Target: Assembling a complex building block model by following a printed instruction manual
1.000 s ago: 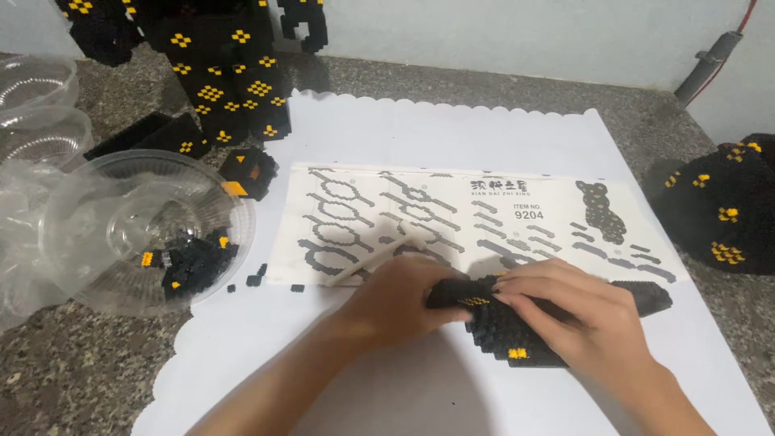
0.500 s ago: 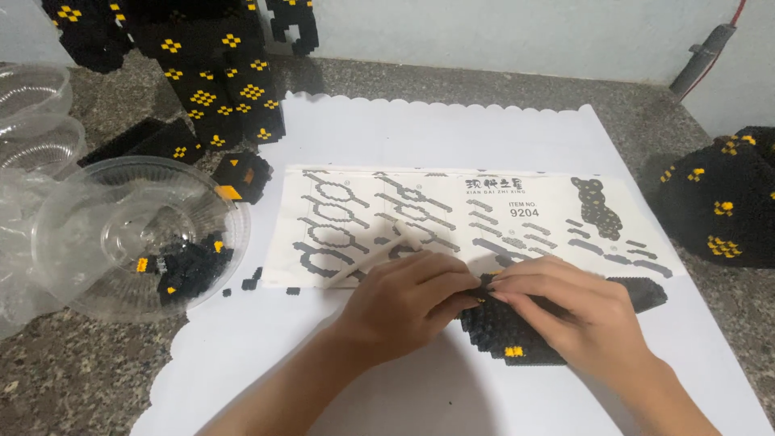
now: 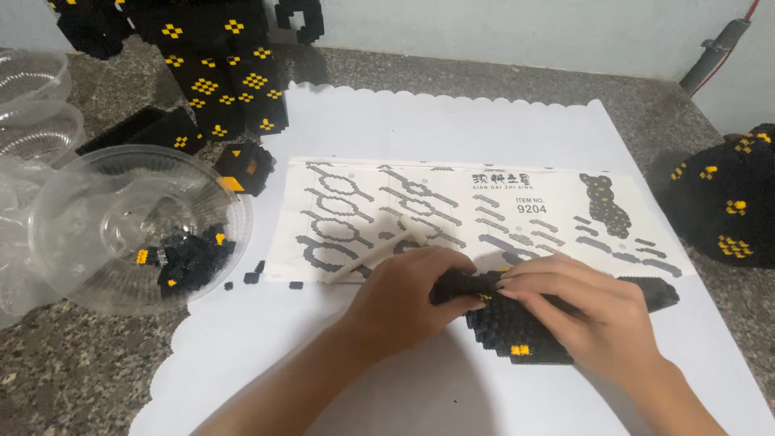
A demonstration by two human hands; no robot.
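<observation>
1. Since the earlier frame, your left hand (image 3: 408, 297) has slid slightly left along the one black brick piece (image 3: 517, 327), still grasping it.
2. Your right hand (image 3: 585, 311) presses it from above, near centre.
3. Farther: one instruction sheet (image 3: 452, 206); left, one clear bowl (image 3: 89, 234).

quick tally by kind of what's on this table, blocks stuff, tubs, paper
Black-and-yellow block assemblies, built: 5, including the piece held by left hand and right hand
Clear plastic tubs: 3, one holding loose black bricks
Printed instruction sheet: 1
White scalloped paper mat: 1
Total: 10
</observation>
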